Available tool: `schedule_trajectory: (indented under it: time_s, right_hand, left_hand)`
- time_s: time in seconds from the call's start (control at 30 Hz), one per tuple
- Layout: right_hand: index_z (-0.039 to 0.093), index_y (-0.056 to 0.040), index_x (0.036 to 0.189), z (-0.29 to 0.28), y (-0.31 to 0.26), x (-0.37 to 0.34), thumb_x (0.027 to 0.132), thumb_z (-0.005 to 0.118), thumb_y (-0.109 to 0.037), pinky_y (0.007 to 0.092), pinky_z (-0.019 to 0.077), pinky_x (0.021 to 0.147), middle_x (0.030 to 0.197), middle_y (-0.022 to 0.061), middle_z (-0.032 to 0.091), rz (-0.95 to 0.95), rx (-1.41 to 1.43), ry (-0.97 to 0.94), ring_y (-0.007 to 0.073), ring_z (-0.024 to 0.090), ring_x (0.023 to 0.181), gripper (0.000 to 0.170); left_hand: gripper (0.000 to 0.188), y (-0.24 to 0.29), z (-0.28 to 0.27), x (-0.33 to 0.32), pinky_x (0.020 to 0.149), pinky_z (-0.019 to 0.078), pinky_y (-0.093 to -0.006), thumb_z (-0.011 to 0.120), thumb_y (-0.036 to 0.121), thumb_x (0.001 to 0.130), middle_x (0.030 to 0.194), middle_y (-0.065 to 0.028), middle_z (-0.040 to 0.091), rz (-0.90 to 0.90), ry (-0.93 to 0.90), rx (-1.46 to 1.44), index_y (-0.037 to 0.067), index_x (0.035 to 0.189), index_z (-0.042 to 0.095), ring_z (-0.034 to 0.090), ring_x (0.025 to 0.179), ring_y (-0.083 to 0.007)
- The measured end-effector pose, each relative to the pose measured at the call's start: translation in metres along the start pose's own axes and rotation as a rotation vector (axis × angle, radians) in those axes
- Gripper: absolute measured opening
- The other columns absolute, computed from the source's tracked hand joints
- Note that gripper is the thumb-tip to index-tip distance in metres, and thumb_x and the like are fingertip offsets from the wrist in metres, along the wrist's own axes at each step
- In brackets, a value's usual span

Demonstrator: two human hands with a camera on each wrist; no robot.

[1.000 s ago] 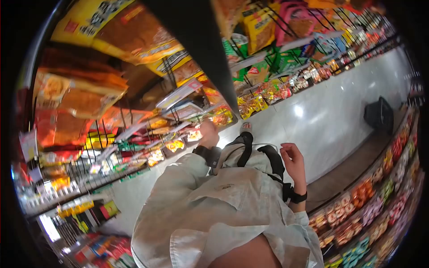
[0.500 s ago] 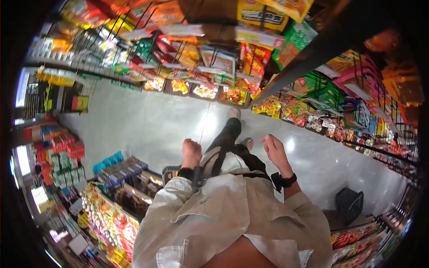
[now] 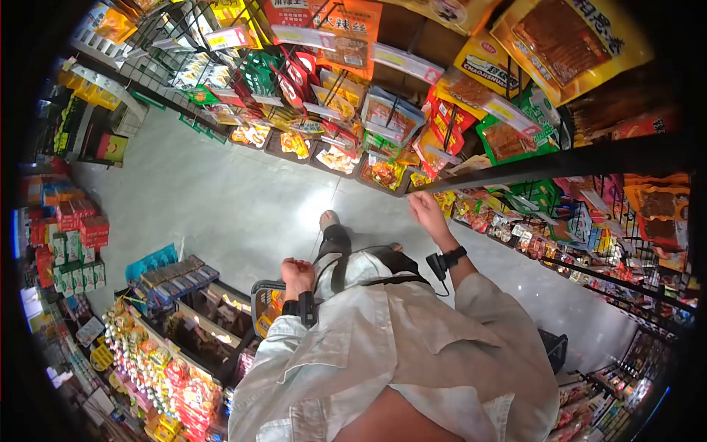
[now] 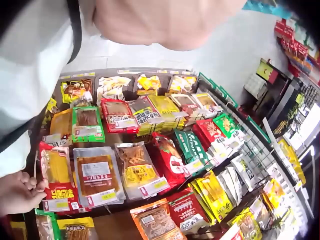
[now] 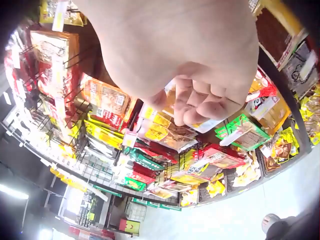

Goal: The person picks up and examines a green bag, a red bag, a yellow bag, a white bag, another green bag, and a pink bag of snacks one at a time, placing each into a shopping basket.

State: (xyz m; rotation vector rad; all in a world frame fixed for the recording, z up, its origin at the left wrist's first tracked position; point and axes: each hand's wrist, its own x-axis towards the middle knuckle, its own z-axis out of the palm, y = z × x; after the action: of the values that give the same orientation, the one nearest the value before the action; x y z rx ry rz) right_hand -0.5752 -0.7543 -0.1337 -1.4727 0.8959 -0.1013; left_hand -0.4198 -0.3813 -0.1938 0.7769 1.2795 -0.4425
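Note:
Low at the person's left side, the left hand (image 3: 297,276) hangs with loosely curled fingers and nothing in them. A dark shopping basket (image 3: 258,296) with yellow packets shows beside the left forearm. Raised in front of the snack rack, the right hand (image 3: 428,214) is also empty. Its fingers (image 5: 192,107) curl loosely toward the palm in the right wrist view, with hanging packets behind them. From the left wrist, the right hand (image 4: 22,192) overlaps the edge of a red-and-yellow snack packet (image 4: 56,167). Near it hangs a clear-edged packet with brown contents (image 4: 97,172).
Hooks with price tags carry rows of packets; open trays (image 3: 335,158) of small wrapped snacks line the bottom. A dark upright post (image 3: 560,162) divides the rack. Behind the left arm stands a candy display (image 3: 158,361). Grey floor (image 3: 213,195) lies between, with a dark bin (image 3: 554,348) at right.
The view has swung from along the aisle to face the snack rack. My right hand has risen forward toward the shelf, while the left hand has come down from the rack to the side.

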Motion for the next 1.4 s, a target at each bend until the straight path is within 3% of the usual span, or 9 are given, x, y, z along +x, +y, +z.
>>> schedule_trajectory:
  time_s: [0.17, 0.27, 0.4, 0.63, 0.8, 0.9, 1.0, 1.3, 1.4]
  right_hand:
    - [0.045, -0.0006, 0.138, 0.026, 0.031, 0.106, 0.098, 0.059, -0.029, 0.0309, 0.0518, 0.085, 0.114, 0.0128, 0.065, -0.060, 0.048, 0.133, 0.0186, 0.064, 0.098, 0.051]
    - [0.030, -0.0019, 0.151, 0.035, 0.053, 0.166, 0.095, 0.062, -0.032, 0.0386, 0.0444, 0.103, 0.137, 0.0223, 0.055, -0.126, -0.154, 0.341, 0.0319, 0.057, 0.124, 0.071]
    - [0.013, -0.0008, 0.157, 0.044, 0.011, 0.169, 0.096, 0.062, -0.029, 0.0362, 0.0289, 0.115, 0.156, 0.0204, 0.034, -0.021, -0.237, 0.369, 0.0280, 0.034, 0.144, 0.083]
    - [0.016, 0.0032, 0.155, 0.034, 0.021, 0.215, 0.093, 0.067, -0.027, 0.0372, 0.0333, 0.113, 0.153, 0.0233, 0.038, -0.201, -0.018, 0.412, 0.0350, 0.042, 0.139, 0.086]
    - [0.039, -0.0002, 0.140, 0.035, 0.031, 0.228, 0.088, 0.054, -0.001, 0.0326, 0.0491, 0.096, 0.136, 0.0141, 0.053, -0.104, 0.190, 0.443, 0.0243, 0.050, 0.129, 0.054]
    - [0.038, -0.0013, 0.141, 0.032, 0.047, 0.238, 0.086, 0.049, 0.003, 0.0356, 0.0535, 0.091, 0.145, 0.0152, 0.045, -0.086, 0.200, 0.455, 0.0261, 0.047, 0.131, 0.056]
    - [0.031, 0.0057, 0.145, 0.030, 0.043, 0.233, 0.090, 0.063, -0.005, 0.0368, 0.0343, 0.113, 0.151, 0.0231, 0.038, -0.043, 0.236, 0.412, 0.0297, 0.039, 0.140, 0.064]
    - [0.029, -0.0081, 0.145, 0.049, 0.020, 0.217, 0.092, 0.052, -0.001, 0.0442, 0.0497, 0.096, 0.156, 0.0130, 0.028, -0.106, 0.453, 0.419, 0.0272, 0.038, 0.139, 0.059]
    - [0.030, -0.0002, 0.143, 0.054, 0.017, 0.214, 0.086, 0.061, 0.001, 0.0363, 0.0503, 0.091, 0.147, 0.0184, 0.038, -0.103, 0.542, 0.516, 0.0260, 0.044, 0.131, 0.065]
  left_hand:
    - [0.020, 0.076, 0.034, 0.013, 0.053, 0.0405, -0.0281, 0.047, 0.015, 0.089, 0.059, 0.0028, 0.044, 0.151, -0.143, 0.018, 0.016, 0.069, 0.043, 0.043, 0.053, -0.0124]
    - [0.022, 0.119, 0.032, 0.019, 0.053, 0.0385, -0.0290, 0.046, 0.015, 0.093, 0.060, 0.0025, 0.044, 0.282, -0.135, 0.016, 0.015, 0.071, 0.043, 0.043, 0.054, -0.0130]
    - [0.020, 0.151, 0.015, 0.029, 0.052, 0.0401, -0.0271, 0.044, 0.016, 0.093, 0.060, 0.0024, 0.044, 0.315, -0.099, -0.028, 0.015, 0.073, 0.043, 0.044, 0.053, -0.0123]
    - [0.019, 0.116, -0.019, 0.012, 0.055, 0.0422, -0.0301, 0.043, 0.014, 0.088, 0.057, 0.0022, 0.046, 0.185, 0.010, -0.243, 0.015, 0.069, 0.044, 0.045, 0.052, -0.0137]
    - [0.018, 0.067, -0.034, -0.014, 0.054, 0.0417, -0.0297, 0.043, 0.012, 0.086, 0.057, 0.0021, 0.047, 0.179, 0.058, -0.372, 0.014, 0.068, 0.045, 0.045, 0.052, -0.0140]
    - [0.019, 0.040, -0.051, -0.020, 0.054, 0.0415, -0.0290, 0.044, 0.012, 0.087, 0.058, 0.0022, 0.047, 0.158, 0.058, -0.402, 0.014, 0.069, 0.045, 0.045, 0.052, -0.0131]
    - [0.019, 0.019, -0.061, -0.037, 0.054, 0.0414, -0.0276, 0.043, 0.015, 0.089, 0.058, 0.0021, 0.048, 0.135, 0.067, -0.430, 0.013, 0.070, 0.046, 0.047, 0.053, -0.0131]
    - [0.023, -0.003, -0.081, -0.039, 0.053, 0.0412, -0.0276, 0.044, 0.014, 0.090, 0.058, 0.0016, 0.050, 0.052, 0.182, -0.538, 0.013, 0.067, 0.048, 0.048, 0.053, -0.0120]
    - [0.020, 0.009, -0.075, -0.024, 0.056, 0.0406, -0.0281, 0.045, 0.014, 0.090, 0.060, 0.0019, 0.050, 0.041, 0.185, -0.522, 0.014, 0.071, 0.049, 0.047, 0.054, -0.0123]
